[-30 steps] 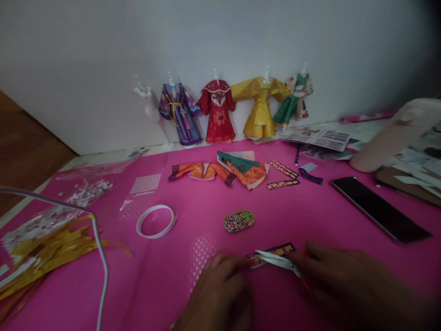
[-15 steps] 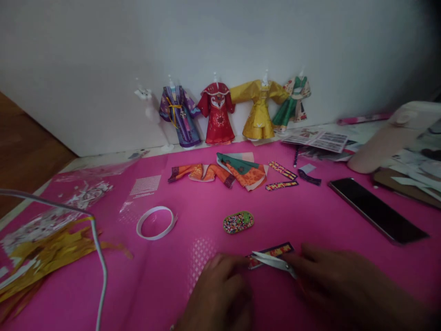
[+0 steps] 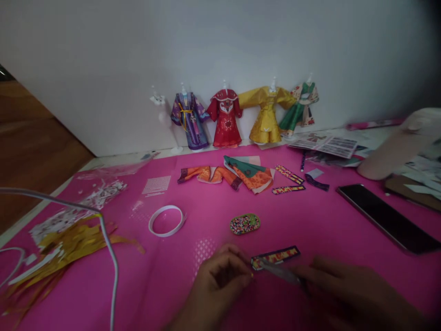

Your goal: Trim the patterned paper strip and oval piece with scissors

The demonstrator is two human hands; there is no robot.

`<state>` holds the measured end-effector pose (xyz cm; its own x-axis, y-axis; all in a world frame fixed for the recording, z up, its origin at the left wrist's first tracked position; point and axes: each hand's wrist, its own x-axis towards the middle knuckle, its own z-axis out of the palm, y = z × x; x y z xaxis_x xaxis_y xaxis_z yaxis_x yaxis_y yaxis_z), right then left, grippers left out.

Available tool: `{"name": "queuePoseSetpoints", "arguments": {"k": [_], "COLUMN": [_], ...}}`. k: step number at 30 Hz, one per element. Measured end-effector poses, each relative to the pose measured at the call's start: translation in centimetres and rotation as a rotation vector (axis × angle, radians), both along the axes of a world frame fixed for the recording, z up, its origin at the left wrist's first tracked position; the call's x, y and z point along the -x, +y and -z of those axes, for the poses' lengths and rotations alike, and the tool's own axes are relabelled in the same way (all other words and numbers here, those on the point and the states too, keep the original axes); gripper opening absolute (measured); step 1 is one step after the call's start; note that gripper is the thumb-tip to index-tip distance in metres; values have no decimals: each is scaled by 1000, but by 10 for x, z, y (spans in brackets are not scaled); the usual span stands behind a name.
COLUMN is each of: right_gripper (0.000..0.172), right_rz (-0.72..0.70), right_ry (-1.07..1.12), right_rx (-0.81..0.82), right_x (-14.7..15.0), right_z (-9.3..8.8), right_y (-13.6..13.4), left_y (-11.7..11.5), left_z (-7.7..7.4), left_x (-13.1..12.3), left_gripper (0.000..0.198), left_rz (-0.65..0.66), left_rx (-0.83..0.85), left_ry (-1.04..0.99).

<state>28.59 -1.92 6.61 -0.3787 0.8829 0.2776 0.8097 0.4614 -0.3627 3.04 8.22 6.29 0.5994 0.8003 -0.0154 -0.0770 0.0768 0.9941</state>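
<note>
In my right hand is a pair of small scissors, blades pointing left. Their tips lie over the left half of a dark-edged strip with a red and yellow pattern, flat on the pink mat. My left hand is just left of that strip, thumb and forefinger pinched together. A tiny yellowish speck shows at its fingertips, too small to name. Beyond the hands lies an oval tin of multicoloured beads. Two similar patterned strips lie further back, near orange and green doll clothes.
Doll dresses on stands line the wall. A phone and a pale bottle are on the right. To the left are a white tape ring, golden fabric scraps and a grey cable crossing the mat.
My left hand has drawn back from the strip's left end and now pinches. The scissor blades, earlier apart, look closer together. The whole view has shifted, so things appear further right.
</note>
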Motion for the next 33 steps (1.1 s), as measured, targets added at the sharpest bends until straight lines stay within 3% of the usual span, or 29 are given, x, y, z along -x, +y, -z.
{"name": "queuePoseSetpoints", "arguments": {"k": [7, 14, 18, 30, 33], "right_gripper": [56, 56, 50, 43, 40], "right_rz": [-33, -84, -113, -112, -103], "right_ry": [12, 22, 20, -36, -65], "right_rx": [96, 87, 0, -22, -90], "right_x": [3, 4, 5, 5, 5], "right_z": [8, 11, 5, 5, 5], "right_y": [-5, -3, 0, 0, 0], "left_y": [-3, -5, -4, -4, -3], "left_z": [0, 2, 0, 1, 1], "left_x": [1, 2, 0, -1, 0], "left_gripper": [26, 22, 21, 20, 19], "left_rz": [-19, 7, -6, -9, -9], "left_rx": [142, 203, 265, 212, 207], "left_ry": [-70, -153, -174, -172, -169]}}
